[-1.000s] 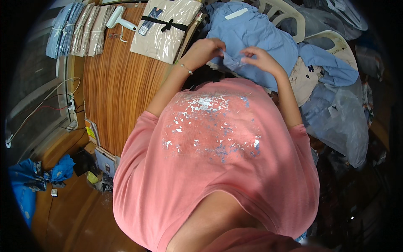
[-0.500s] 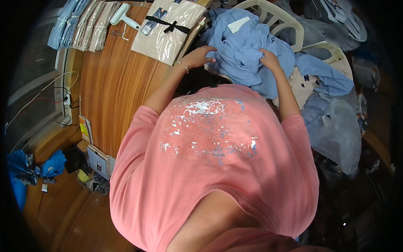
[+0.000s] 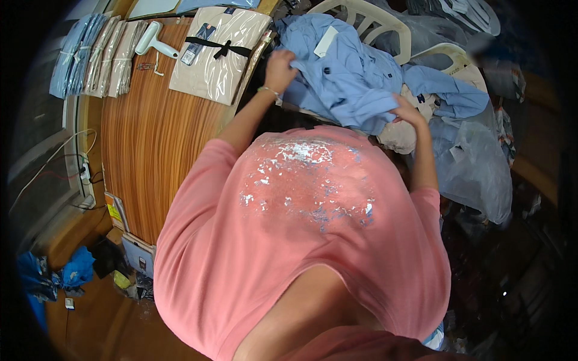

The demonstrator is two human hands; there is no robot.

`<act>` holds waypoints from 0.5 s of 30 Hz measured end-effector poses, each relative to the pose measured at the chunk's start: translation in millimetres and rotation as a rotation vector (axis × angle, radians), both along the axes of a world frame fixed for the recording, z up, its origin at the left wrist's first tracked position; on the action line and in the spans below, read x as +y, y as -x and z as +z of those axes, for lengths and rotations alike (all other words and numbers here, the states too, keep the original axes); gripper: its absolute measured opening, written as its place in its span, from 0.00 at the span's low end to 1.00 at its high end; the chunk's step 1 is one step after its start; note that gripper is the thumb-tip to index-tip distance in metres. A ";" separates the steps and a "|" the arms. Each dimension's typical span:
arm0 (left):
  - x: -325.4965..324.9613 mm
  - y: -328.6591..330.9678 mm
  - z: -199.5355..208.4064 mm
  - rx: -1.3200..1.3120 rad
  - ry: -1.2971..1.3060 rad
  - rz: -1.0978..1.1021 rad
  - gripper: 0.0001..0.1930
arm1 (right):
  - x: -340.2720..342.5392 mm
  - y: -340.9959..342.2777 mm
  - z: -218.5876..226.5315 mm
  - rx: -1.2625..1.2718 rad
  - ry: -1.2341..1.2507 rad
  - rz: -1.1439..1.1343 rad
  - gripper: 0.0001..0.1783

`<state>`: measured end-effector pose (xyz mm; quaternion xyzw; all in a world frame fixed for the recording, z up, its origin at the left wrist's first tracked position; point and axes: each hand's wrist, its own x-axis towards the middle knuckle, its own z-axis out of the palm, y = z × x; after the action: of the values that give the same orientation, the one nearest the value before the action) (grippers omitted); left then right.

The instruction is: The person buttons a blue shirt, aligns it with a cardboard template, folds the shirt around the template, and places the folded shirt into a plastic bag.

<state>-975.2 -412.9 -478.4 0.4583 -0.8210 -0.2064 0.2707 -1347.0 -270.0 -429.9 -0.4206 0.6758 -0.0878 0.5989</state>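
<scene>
A light blue shirt lies crumpled over a white plastic chair at the far right of the table, with a white tag on it. My left hand is closed on the shirt's left edge. On the near right edge, the fingers of my right hand pinch the cloth, partly hidden by its folds. Beneath the shirt, beside my right hand, shows a beige garment. One blue sleeve trails over the chair's right side.
On the wooden table are a bagged beige garment with a black ribbon, a white lint roller and several packed garments. Clear plastic bags hang at the right. Cables run by the window; blue bags lie lower left.
The shirt's near part has been drawn up and spread between my hands. My left hand moved slightly left, my right hand nearer and to the right. The whole view has shifted slightly.
</scene>
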 end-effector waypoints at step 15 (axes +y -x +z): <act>-174.5 72.1 220.8 0.258 0.031 -0.289 0.10 | -43.2 229.1 192.6 0.964 1.077 -0.180 0.12</act>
<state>-1047.3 -587.4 -257.6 0.3014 -0.8398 -0.2874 0.3482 -1576.1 -313.2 -237.2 -0.5916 0.7597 -0.2622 -0.0650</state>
